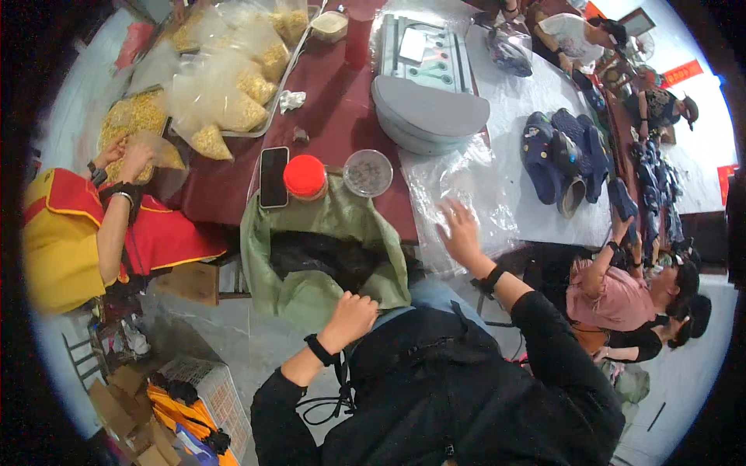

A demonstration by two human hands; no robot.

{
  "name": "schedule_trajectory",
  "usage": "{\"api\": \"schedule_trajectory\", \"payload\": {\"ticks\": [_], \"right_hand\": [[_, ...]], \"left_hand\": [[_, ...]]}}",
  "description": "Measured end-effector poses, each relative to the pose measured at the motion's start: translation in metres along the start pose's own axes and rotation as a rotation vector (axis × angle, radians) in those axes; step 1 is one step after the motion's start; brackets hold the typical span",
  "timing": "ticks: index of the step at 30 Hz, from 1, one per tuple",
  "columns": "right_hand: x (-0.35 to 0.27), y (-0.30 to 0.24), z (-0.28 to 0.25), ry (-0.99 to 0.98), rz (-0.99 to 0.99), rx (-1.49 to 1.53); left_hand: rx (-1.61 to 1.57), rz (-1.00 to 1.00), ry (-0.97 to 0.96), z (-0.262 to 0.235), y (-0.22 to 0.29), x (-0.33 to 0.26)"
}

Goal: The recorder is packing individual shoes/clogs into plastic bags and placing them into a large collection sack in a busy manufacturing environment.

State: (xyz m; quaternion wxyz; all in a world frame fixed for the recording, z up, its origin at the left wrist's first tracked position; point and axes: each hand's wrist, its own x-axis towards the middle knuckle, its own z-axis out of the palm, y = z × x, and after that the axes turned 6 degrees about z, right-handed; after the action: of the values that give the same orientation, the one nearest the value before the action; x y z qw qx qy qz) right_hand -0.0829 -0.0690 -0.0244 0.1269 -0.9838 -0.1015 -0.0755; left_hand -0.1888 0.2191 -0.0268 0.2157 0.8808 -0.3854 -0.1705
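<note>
My left hand [351,317] is closed on the near rim of a green woven sack [287,295]. The sack gapes at the table edge, with dark contents [326,260] inside that I cannot make out. My right hand [460,231] is spread over a clear plastic bag [458,194] lying flat on the table, and holds nothing. A jar with a red lid [305,176] and a round clear tub of small brown pieces [367,173] stand at the sack's far edge. A dark phone [273,177] lies left of the jar.
A grey lidded case [431,109] stands beyond the plastic bag. Dark blue clogs [559,155] sit on the pale tabletop to the right. Bags of yellow pieces [225,85] fill the far left, where a person in yellow and red [93,233] works. A person in pink [614,295] handles clogs.
</note>
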Motion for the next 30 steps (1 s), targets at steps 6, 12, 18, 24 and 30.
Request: {"api": "schedule_trajectory", "payload": {"ticks": [6, 12, 18, 24, 30], "right_hand": [[-0.045, 0.082, 0.041, -0.558, 0.268, 0.084], [-0.030, 0.072, 0.037, -0.658, 0.198, 0.114], [-0.032, 0.083, 0.037, -0.731, -0.063, 0.112], [-0.014, 0.142, 0.002, -0.521, 0.402, 0.329], [-0.007, 0.247, -0.008, -0.012, 0.625, 0.060]], "left_hand": [[-0.246, 0.156, 0.184, -0.008, -0.021, 0.083], [-0.347, 0.078, 0.207, 0.004, -0.019, 0.174], [0.054, -0.055, 0.157, 0.031, -0.017, 0.231], [0.086, -0.140, 0.082, 0.060, -0.032, 0.235], [0.051, -0.160, 0.154, 0.053, -0.023, 0.236]]}}
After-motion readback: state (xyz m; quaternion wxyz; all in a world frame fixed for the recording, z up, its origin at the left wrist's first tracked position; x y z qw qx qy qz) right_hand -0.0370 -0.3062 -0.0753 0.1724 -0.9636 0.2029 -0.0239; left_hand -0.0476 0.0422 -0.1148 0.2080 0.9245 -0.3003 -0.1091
